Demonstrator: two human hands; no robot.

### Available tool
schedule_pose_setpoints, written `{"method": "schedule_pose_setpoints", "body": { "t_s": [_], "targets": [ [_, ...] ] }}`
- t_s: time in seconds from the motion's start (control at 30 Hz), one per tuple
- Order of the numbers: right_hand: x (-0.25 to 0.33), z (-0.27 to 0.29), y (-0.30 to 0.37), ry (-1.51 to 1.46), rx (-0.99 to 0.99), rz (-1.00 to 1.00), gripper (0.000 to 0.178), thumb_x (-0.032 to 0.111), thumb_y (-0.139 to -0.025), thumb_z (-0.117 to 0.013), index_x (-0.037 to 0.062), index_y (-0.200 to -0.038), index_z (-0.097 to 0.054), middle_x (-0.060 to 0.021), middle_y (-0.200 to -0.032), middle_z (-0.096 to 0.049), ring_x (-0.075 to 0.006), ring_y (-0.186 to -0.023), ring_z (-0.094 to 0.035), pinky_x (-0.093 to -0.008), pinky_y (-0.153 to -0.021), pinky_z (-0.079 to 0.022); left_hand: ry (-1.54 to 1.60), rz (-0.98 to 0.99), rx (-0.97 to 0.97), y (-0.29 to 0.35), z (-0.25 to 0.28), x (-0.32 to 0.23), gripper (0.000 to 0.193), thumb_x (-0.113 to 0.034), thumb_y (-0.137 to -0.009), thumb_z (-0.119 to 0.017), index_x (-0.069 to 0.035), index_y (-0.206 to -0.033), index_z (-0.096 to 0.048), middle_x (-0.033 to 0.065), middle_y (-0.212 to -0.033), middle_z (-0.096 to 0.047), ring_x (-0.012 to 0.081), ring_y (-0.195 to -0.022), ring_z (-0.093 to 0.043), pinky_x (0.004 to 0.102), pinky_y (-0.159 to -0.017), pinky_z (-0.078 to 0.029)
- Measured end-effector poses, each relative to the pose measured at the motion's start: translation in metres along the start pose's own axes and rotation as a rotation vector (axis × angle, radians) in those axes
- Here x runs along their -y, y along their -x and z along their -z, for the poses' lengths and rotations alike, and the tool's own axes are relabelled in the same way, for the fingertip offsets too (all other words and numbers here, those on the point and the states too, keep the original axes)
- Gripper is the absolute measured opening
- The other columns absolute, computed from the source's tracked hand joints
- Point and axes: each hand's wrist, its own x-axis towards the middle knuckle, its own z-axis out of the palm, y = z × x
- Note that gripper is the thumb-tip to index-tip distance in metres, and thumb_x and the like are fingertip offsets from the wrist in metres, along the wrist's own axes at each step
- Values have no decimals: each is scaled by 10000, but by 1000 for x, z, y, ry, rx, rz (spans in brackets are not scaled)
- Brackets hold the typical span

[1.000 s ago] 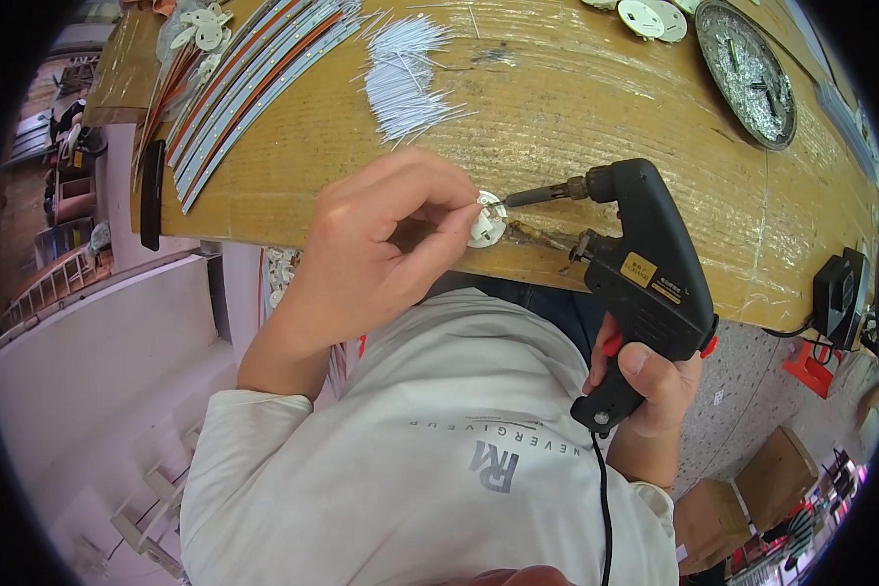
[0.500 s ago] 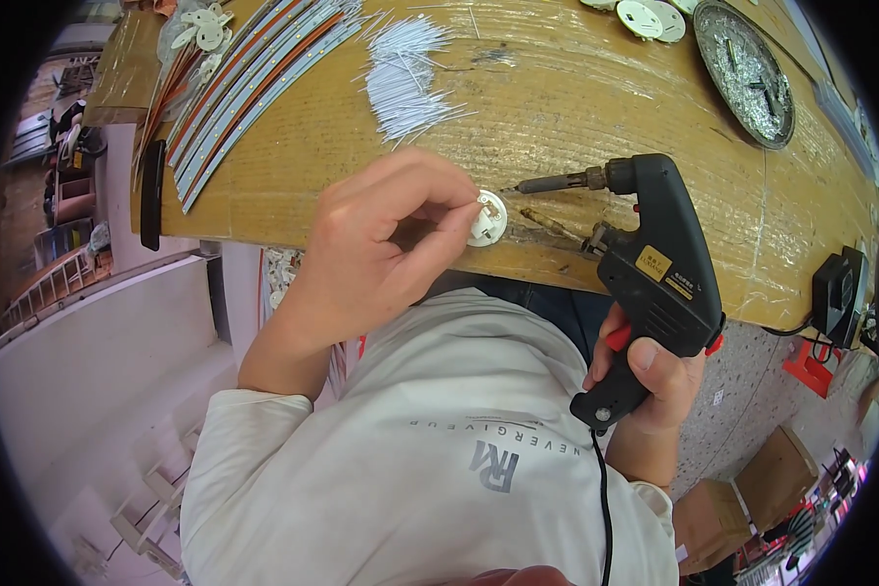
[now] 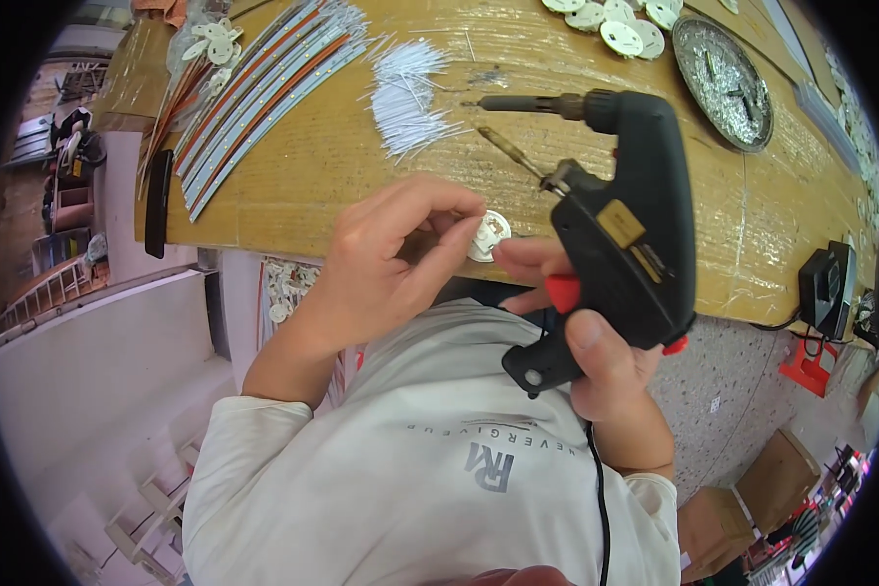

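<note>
A small white round plastic cap [image 3: 495,232] is pinched at its left edge between the thumb and forefinger of my left hand [image 3: 386,249], near the table's front edge. My right hand [image 3: 610,366] is wrapped round the handle of a black soldering gun [image 3: 640,220] with a red trigger. Its tip and the brass-coloured feed tube below point left, above and apart from the cap. Fingertips of the right hand stretch past the trigger close to the cap's right edge; whether they touch it I cannot tell.
A heap of thin white wires [image 3: 407,93] lies beyond my hands. LED strips [image 3: 264,93] are stacked at the far left. At the far right are a round metal dish [image 3: 721,83] with silvery bits and several white discs [image 3: 633,39]. A black device [image 3: 826,291] sits by the right edge.
The soldering gun has moved up and left, its tip leaving the cap's side. My right fingers have come out towards the cap, which the left hand still holds slightly nearer me.
</note>
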Motion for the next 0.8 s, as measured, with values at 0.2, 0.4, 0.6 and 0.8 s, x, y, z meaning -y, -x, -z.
{"method": "schedule_pose_setpoints", "body": {
  "t_s": [0.2, 0.4, 0.6, 0.8],
  "targets": [
    [-11, -1, -9, 24, -11, 40, 602, 296, -967, -560, -124, -1396, -518, -299, -1294, -659, -401, -1200, -691, -428, -869, -633, -12, 11, -46, -3, -2, 4, 119, 50, -930, -702, 31, -1046, -718, 103, -957, -740, 145, -802, -707, 272, -693, -568],
    [-11, -6, -8, 15, -12, 68, 591, 278, -969, -561, -131, -1393, -507, -321, -1294, -648, -430, -1186, -693, -433, -855, -646, -48, -1, -55, -2, 3, 1, 128, 78, -915, -691, 37, -1032, -721, 106, -981, -741, 145, -809, -702, 270, -700, -566],
    [-18, -12, -8, -17, -16, 114, 573, 258, -979, -548, -143, -1383, -489, -351, -1287, -638, -461, -1165, -695, -457, -855, -653, -133, -128, -95, 3, 6, 3, 149, 107, -878, -702, 32, -1006, -712, 132, -987, -720, 236, -855, -712, 309, -712, -570],
    [-8, -6, -15, -65, -76, 141, 598, 289, -952, -585, -157, -1342, -503, -370, -1241, -649, -465, -1116, -714, -460, -825, -665, -599, -198, -408, -29, 57, 30, 127, 27, -862, -729, 9, -985, -705, 150, -987, -704, 318, -922, -697, 400, -818, -548]
  ]
}}
